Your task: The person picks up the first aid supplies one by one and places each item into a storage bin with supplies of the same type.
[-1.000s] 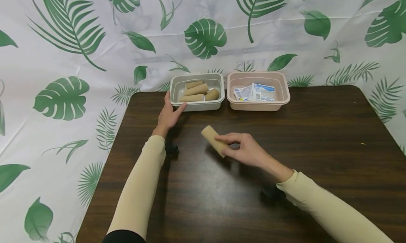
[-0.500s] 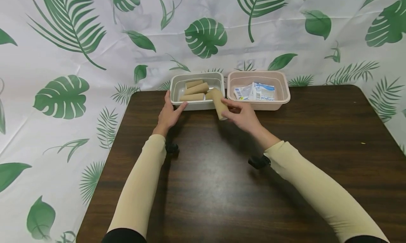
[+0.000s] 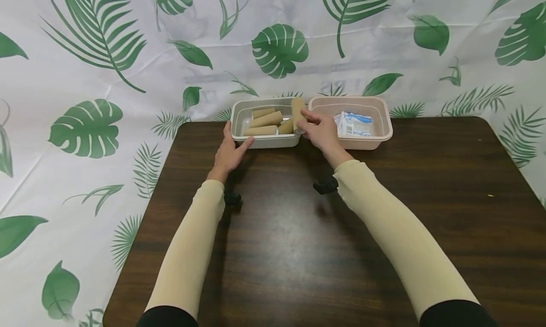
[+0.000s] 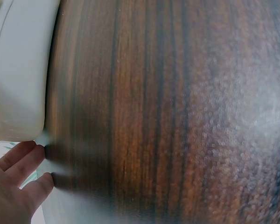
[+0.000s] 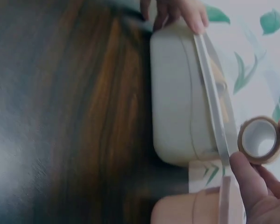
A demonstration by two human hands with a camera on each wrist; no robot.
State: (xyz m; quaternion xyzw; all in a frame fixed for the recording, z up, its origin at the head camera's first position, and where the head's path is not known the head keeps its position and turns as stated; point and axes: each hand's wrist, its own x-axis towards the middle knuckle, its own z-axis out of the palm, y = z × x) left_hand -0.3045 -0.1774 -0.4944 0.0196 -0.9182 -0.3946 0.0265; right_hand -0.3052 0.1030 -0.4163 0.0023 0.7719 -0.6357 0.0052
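Note:
In the head view my right hand (image 3: pixel 320 130) pinches a tan roll (image 3: pixel 297 113) with a hollow white core (image 5: pixel 259 138), tilted nearly upright at the right end of the grey plastic container (image 3: pixel 266 141). Its open end faces the right wrist camera. Several similar tan rolls (image 3: pixel 261 131) lie inside that container. My left hand (image 3: pixel 228 154) holds the container's left front corner, thumb at the front and fingers along the side. In the left wrist view the fingers (image 4: pixel 23 163) meet the container's end (image 4: pixel 18 70).
A pink plastic container (image 3: pixel 364 143) stands close to the right of the grey one, with white and blue packets (image 3: pixel 356 123) in it. Both sit at the back edge of the dark wooden table (image 3: pixel 273 232). Behind hangs a leaf-print sheet (image 3: pixel 230 66).
My right hand has carried the tan roll from over the middle of the table up to the grey container's right end, turning it more upright. The left hand has stayed at the corner.

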